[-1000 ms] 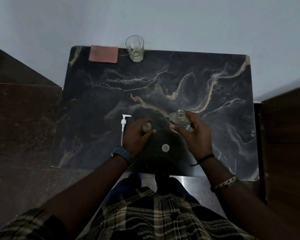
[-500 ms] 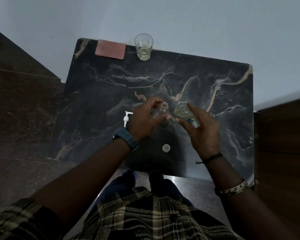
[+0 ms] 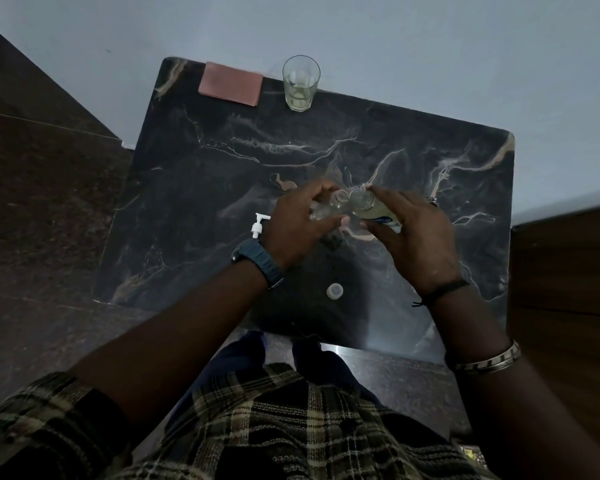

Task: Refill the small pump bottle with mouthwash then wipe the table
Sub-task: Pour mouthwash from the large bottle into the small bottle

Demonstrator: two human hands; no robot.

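**Clerk:** Since half a second ago, item one, the small pump bottle [image 3: 329, 207], has come closer to the mouthwash bottle [image 3: 369, 206], so the two open mouths now touch or nearly touch; earlier they were apart. A second ago both stood lower, near the table [image 3: 413, 150].

**Checker:** Meaning for the task?

**Clerk:** Judged: pouring is about to begin or has just begun. No stream can be made out.

**Checker:** Location and grip?

**Clerk:** Held above the table's middle. Left hand [image 3: 300, 225] has fingers and thumb curled round the small bottle. Right hand [image 3: 414, 237] grasps the mouthwash bottle likewise.

**Checker:** Orientation?

**Clerk:** Small bottle: long axis tilted, mouth pointing up and right toward its partner. Mouthwash bottle: long axis tipped, lying nearly flat, mouth pointing left, pale liquid visible inside.

**Checker:** Surroundings?

**Clerk:** White pump head [image 3: 258, 226] lying just left of the left wrist; white cap [image 3: 334, 291] on the near table; glass [image 3: 300, 84] and pink cloth [image 3: 231, 83] at the far edge, cloth untouched.
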